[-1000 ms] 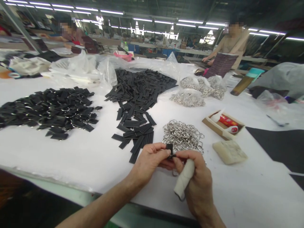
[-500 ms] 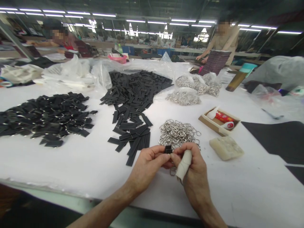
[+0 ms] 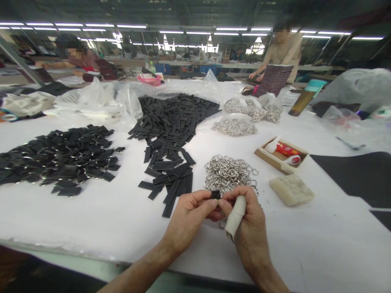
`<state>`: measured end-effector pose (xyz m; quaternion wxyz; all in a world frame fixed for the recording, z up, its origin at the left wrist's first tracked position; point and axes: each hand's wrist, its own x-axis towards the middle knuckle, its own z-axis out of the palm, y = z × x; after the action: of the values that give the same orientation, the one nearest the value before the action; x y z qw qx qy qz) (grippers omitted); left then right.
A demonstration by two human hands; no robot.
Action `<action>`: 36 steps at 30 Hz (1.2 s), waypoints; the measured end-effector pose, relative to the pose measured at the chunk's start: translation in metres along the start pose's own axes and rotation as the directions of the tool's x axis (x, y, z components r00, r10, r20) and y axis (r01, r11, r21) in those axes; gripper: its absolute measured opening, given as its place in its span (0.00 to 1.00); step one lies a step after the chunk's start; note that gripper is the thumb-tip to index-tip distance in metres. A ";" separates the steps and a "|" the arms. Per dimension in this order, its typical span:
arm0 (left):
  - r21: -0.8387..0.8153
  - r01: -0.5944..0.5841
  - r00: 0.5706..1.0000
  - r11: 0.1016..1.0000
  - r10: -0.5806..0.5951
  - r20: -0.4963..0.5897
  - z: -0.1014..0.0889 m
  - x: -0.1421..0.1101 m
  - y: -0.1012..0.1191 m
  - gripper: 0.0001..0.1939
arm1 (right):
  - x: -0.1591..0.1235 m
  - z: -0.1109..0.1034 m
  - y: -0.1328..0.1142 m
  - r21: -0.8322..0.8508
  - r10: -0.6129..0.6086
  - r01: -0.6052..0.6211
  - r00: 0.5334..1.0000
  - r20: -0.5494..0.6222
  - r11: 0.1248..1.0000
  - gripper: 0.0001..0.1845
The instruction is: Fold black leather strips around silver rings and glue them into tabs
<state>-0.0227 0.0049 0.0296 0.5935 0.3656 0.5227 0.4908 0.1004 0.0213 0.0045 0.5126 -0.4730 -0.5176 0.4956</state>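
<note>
Between the fingertips of my left hand [image 3: 185,219] is a short folded black strap [image 3: 215,195], pinched by thumb and index finger. My right hand [image 3: 253,228] meets it there, thumb and fingertips against the strap's lower edge. A white, cloth-like wrapped cylinder [image 3: 236,217] is held in that right hand, slanting down; what it wraps is hidden. Part of a metal ring [image 3: 222,223] shows just under the fingers. Right behind my hands lies a heap of loose metal rings [image 3: 227,173]. Loose black straps [image 3: 179,181] spread out to the left of it.
At the left is a pile of black straps with rings [image 3: 61,154]. Farther back are bagged rings [image 3: 235,125] and a bottle [image 3: 307,97]. A small box [image 3: 276,160] with a red tube and a yellowish block [image 3: 291,190] lie at right. Two people work beyond the table.
The view has shifted slightly. My hands keep the same pinch on the folded black strap, with only small finger movement; the ring below is now more covered.
</note>
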 end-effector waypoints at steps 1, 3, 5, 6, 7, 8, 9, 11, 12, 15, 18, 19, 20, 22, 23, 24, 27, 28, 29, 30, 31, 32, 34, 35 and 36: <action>0.005 0.001 1.000 1.000 -0.001 -0.002 0.000 0.000 0.000 0.07 | 0.000 0.000 0.000 -0.004 0.001 -0.001 1.000 0.000 1.000 0.08; 0.009 0.000 1.000 1.000 0.000 0.003 -0.001 0.000 -0.001 0.07 | -0.001 0.000 0.000 -0.007 0.006 -0.006 1.000 0.003 1.000 0.08; 0.007 -0.001 1.000 1.000 0.000 0.017 -0.001 0.000 -0.001 0.07 | -0.001 0.000 0.000 -0.001 0.012 -0.012 1.000 0.008 1.000 0.08; 0.008 -0.002 1.000 1.000 0.001 0.020 -0.001 0.000 -0.002 0.07 | -0.001 0.000 0.000 0.002 0.016 -0.016 1.000 0.009 1.000 0.08; 0.011 -0.003 1.000 1.000 0.002 0.019 -0.001 0.000 -0.002 0.07 | 0.000 0.000 0.001 0.002 0.019 -0.019 1.000 0.010 1.000 0.08; 0.016 -0.003 1.000 1.000 0.003 0.014 -0.001 -0.001 -0.002 0.08 | 0.000 0.000 0.001 -0.002 0.022 -0.022 1.000 0.010 1.000 0.08; 0.022 -0.001 1.000 1.000 0.001 0.009 -0.001 -0.001 -0.001 0.08 | 0.000 0.000 0.001 -0.007 0.024 -0.024 1.000 0.009 1.000 0.08; 0.031 -0.003 1.000 1.000 0.003 0.004 -0.001 -0.001 0.000 0.07 | 0.000 0.000 0.001 -0.008 0.028 -0.028 1.000 0.011 1.000 0.09; 0.036 -0.006 1.000 0.999 0.006 0.004 -0.001 -0.001 0.000 0.07 | 0.000 0.000 0.000 0.002 0.028 -0.028 1.000 0.012 1.000 0.09; 0.049 -0.009 1.000 0.999 0.009 0.018 0.000 -0.001 0.002 0.08 | 0.000 0.001 -0.004 0.050 0.029 -0.029 1.000 0.012 0.998 0.08; 0.066 -0.018 0.999 0.998 0.016 0.031 0.000 -0.001 0.001 0.08 | 0.000 0.002 -0.007 0.096 0.027 -0.030 0.999 0.031 0.995 0.08; 0.075 -0.026 0.999 0.997 0.023 0.032 0.000 -0.001 0.001 0.08 | 0.000 0.002 -0.008 0.107 0.024 -0.028 0.999 0.042 0.994 0.07; 0.088 -0.031 0.999 0.996 0.028 0.033 0.000 -0.001 0.000 0.08 | 0.000 0.002 -0.007 0.111 0.019 -0.024 0.999 0.045 0.994 0.07; 0.147 -0.028 0.999 0.989 0.022 0.038 -0.001 -0.002 -0.001 0.09 | 0.001 0.000 -0.005 0.085 0.018 -0.022 0.999 0.052 0.996 0.07; 0.200 -0.031 0.999 0.979 0.025 0.033 -0.002 -0.002 -0.001 0.09 | 0.001 -0.001 -0.003 0.057 0.025 -0.028 0.998 0.061 0.998 0.06; 0.266 -0.053 0.999 0.962 0.048 0.022 -0.002 -0.002 -0.002 0.10 | 0.002 -0.003 -0.001 0.024 0.035 -0.037 0.997 0.075 0.999 0.06; 0.452 -0.206 0.972 0.868 0.234 -0.006 -0.003 -0.001 0.000 0.10 | 0.003 -0.009 0.001 -0.053 0.048 -0.043 0.994 0.103 0.998 0.07; 0.477 -0.250 0.958 0.843 0.286 -0.003 -0.003 -0.001 0.000 0.10 | 0.003 -0.011 0.000 -0.063 0.039 -0.033 0.994 0.102 0.997 0.07; 0.476 -0.265 0.954 0.838 0.301 0.001 -0.002 -0.001 0.001 0.09 | 0.003 -0.012 -0.001 -0.065 0.029 -0.022 0.994 0.104 0.998 0.07; 0.454 -0.243 0.963 0.857 0.268 0.010 -0.002 -0.001 0.001 0.08 | 0.003 -0.013 -0.003 -0.062 0.023 -0.016 0.994 0.109 0.998 0.06; 0.412 -0.193 0.979 0.891 0.200 0.026 -0.001 0.000 0.002 0.08 | 0.003 -0.013 -0.005 -0.052 0.022 -0.017 0.993 0.113 0.999 0.06; 0.357 -0.130 0.992 0.925 0.121 0.048 0.000 0.000 0.002 0.09 | 0.003 -0.012 -0.006 -0.036 0.028 -0.024 0.993 0.117 0.999 0.06; 0.240 -0.023 0.995 0.970 0.000 0.095 0.002 0.001 0.002 0.10 | 0.003 -0.010 -0.009 0.014 0.046 -0.048 0.993 0.112 0.999 0.07; 0.192 0.003 0.993 0.981 -0.026 0.115 0.002 0.001 0.002 0.10 | 0.003 -0.009 -0.010 0.036 0.054 -0.058 0.993 0.102 0.998 0.07; 0.156 0.013 0.992 0.988 -0.033 0.126 0.002 0.002 0.002 0.09 | 0.002 -0.008 -0.010 0.050 0.060 -0.065 0.994 0.092 0.997 0.07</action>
<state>-0.0208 0.0071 0.0318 0.6013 0.4351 0.5243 0.4174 0.1080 0.0233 0.0149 0.4852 -0.4524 -0.5117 0.5459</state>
